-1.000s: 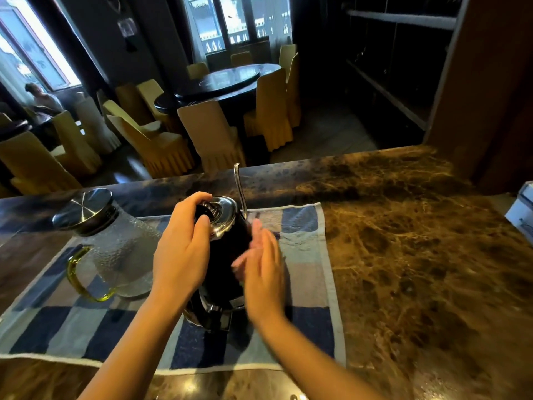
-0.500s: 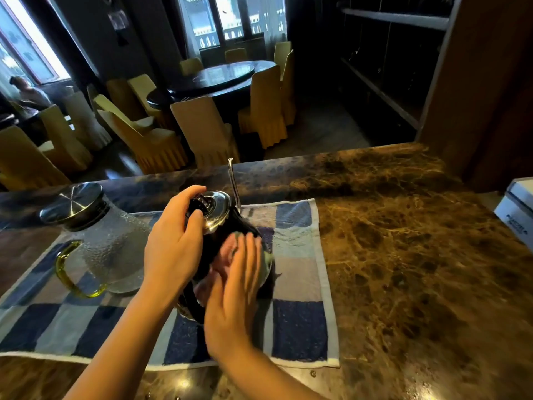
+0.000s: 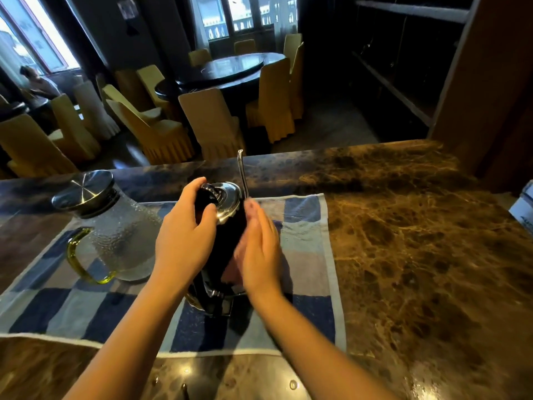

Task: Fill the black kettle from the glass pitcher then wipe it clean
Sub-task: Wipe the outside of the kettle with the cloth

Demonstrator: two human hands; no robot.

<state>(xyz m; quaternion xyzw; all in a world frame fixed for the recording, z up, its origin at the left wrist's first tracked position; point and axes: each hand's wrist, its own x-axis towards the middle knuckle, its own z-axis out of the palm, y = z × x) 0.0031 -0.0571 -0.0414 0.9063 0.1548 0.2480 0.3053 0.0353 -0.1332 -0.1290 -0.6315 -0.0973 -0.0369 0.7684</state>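
Observation:
The black kettle [image 3: 223, 241] with a shiny steel lid [image 3: 227, 197] and a thin upright spout [image 3: 242, 174] stands on a blue checked towel [image 3: 302, 255]. My left hand [image 3: 184, 241] is clasped over the kettle's top at the lid's left edge. My right hand [image 3: 259, 255] lies flat against the kettle's right side with straight fingers pointing up toward the spout; I see no cloth in it. The glass pitcher [image 3: 121, 235], with a steel lid and a yellow-green handle, stands on the towel to the left, apart from the kettle.
The towel lies on a brown marble counter [image 3: 418, 255] whose far edge drops to a dining room with covered chairs. A white box [image 3: 523, 209] sits at the right edge. Water drops lie on the near counter [image 3: 292, 383].
My right hand slid from the kettle's right side across its near face and back up to the right side. My left hand stayed on the lid. The pitcher has not moved.

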